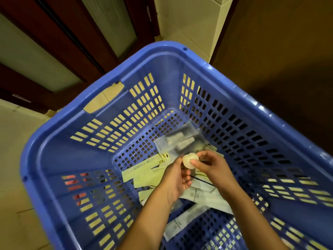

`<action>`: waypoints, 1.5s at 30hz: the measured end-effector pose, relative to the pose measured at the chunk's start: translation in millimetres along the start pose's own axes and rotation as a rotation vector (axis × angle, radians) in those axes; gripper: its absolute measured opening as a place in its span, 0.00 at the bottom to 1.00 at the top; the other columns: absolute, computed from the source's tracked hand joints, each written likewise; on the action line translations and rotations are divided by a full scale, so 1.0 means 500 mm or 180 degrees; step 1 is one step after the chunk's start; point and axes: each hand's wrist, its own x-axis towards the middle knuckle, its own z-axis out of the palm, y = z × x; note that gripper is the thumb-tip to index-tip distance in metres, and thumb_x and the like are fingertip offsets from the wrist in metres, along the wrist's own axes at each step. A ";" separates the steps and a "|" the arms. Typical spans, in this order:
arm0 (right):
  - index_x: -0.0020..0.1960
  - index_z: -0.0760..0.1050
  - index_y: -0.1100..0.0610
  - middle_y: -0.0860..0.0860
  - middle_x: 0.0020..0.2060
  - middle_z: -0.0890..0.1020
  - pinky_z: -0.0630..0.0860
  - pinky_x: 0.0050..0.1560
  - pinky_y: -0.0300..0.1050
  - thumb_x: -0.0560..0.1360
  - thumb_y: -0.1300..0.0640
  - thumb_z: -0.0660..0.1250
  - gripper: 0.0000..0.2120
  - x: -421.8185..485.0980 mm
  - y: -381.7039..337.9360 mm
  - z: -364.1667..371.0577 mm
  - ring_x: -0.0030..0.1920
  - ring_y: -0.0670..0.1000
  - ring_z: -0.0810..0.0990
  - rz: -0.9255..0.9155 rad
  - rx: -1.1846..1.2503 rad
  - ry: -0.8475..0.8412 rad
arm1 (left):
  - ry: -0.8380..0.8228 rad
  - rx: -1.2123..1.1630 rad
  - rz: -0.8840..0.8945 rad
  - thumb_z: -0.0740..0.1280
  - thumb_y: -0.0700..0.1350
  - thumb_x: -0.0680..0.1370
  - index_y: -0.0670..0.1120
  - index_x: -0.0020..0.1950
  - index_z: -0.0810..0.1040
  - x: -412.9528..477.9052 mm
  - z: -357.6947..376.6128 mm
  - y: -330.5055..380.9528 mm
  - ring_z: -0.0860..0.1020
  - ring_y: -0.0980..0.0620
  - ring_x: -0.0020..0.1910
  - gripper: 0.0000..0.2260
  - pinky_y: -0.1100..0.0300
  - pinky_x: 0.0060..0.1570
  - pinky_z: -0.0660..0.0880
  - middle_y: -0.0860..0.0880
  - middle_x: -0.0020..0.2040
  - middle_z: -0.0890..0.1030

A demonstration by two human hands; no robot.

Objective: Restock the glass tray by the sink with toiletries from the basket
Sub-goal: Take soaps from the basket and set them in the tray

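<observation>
Head: toiletry (189, 160), maybe soap, between left hand (177, 180) and right hand (213, 167) grip

We see dark red-brown wooden doors (59, 33) at the upper left, with frosted glass panels (27, 56) in them and a small metal handle (148, 13) on one. Beside them stands a corner of cream tiled wall (189, 20). The floor (16, 159) is of pale beige tiles. At the right a brown surface (279, 42) lies in shadow. The light is warm and dim.
</observation>
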 end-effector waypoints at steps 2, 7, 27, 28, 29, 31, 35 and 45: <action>0.42 0.75 0.59 0.51 0.36 0.78 0.75 0.35 0.30 0.70 0.66 0.71 0.06 -0.004 0.011 0.010 0.34 0.42 0.78 0.0144 0.0179 0.0198 | 0.0226 0.0232 0.0190 0.57 0.51 0.81 0.45 0.38 0.75 0.001 -0.006 -0.007 0.65 0.57 0.19 0.16 0.65 0.23 0.62 0.53 0.21 0.69; 0.51 0.76 0.60 0.53 0.39 0.79 0.76 0.39 0.39 0.73 0.64 0.69 0.07 -0.011 0.035 0.034 0.36 0.48 0.78 0.0639 0.0309 0.0360 | 0.0258 0.0640 0.0523 0.59 0.43 0.81 0.47 0.42 0.76 0.003 -0.031 -0.016 0.68 0.56 0.27 0.10 0.65 0.26 0.63 0.49 0.32 0.74; 0.43 0.66 0.60 0.58 0.41 0.73 0.75 0.37 0.46 0.75 0.70 0.63 0.08 -0.148 0.142 -0.032 0.35 0.54 0.75 0.1378 0.0305 0.1120 | 0.1166 0.5406 0.0913 0.65 0.42 0.77 0.44 0.70 0.61 0.053 -0.131 -0.130 0.68 0.41 0.66 0.23 0.46 0.59 0.69 0.43 0.68 0.66; 0.44 0.65 0.61 0.57 0.38 0.73 0.73 0.35 0.45 0.75 0.70 0.63 0.08 -0.152 0.147 -0.029 0.33 0.54 0.74 0.1414 0.0204 0.1035 | 0.1301 0.5402 0.0930 0.66 0.42 0.77 0.44 0.70 0.59 0.053 -0.131 -0.140 0.67 0.41 0.66 0.25 0.45 0.59 0.68 0.43 0.68 0.64; 0.44 0.65 0.60 0.58 0.37 0.73 0.72 0.33 0.45 0.75 0.70 0.63 0.08 -0.155 0.153 -0.025 0.32 0.54 0.74 0.1471 0.0117 0.0975 | 0.1405 0.5394 0.0924 0.66 0.43 0.77 0.44 0.70 0.58 0.055 -0.133 -0.148 0.66 0.41 0.66 0.26 0.44 0.59 0.67 0.43 0.68 0.63; 0.43 0.65 0.59 0.58 0.38 0.74 0.71 0.33 0.45 0.75 0.70 0.63 0.09 -0.160 0.161 -0.013 0.32 0.54 0.74 0.1566 -0.0009 0.0892 | 0.1531 0.5358 0.0857 0.68 0.45 0.76 0.45 0.69 0.57 0.060 -0.141 -0.157 0.66 0.42 0.66 0.27 0.44 0.60 0.66 0.44 0.67 0.63; 0.44 0.66 0.59 0.56 0.39 0.73 0.71 0.34 0.43 0.75 0.69 0.62 0.08 -0.168 0.168 0.012 0.34 0.53 0.73 0.1657 -0.0184 0.0680 | 0.1550 0.5106 0.0760 0.71 0.50 0.73 0.44 0.68 0.57 0.068 -0.155 -0.151 0.68 0.44 0.66 0.31 0.45 0.63 0.64 0.45 0.67 0.65; 0.48 0.67 0.61 0.54 0.40 0.73 0.73 0.35 0.44 0.75 0.69 0.63 0.07 -0.223 0.099 0.020 0.36 0.55 0.75 0.1523 -0.0165 0.0537 | 0.0768 0.4923 0.0399 0.67 0.45 0.77 0.41 0.69 0.65 -0.006 -0.159 -0.079 0.73 0.42 0.63 0.22 0.51 0.58 0.72 0.43 0.65 0.72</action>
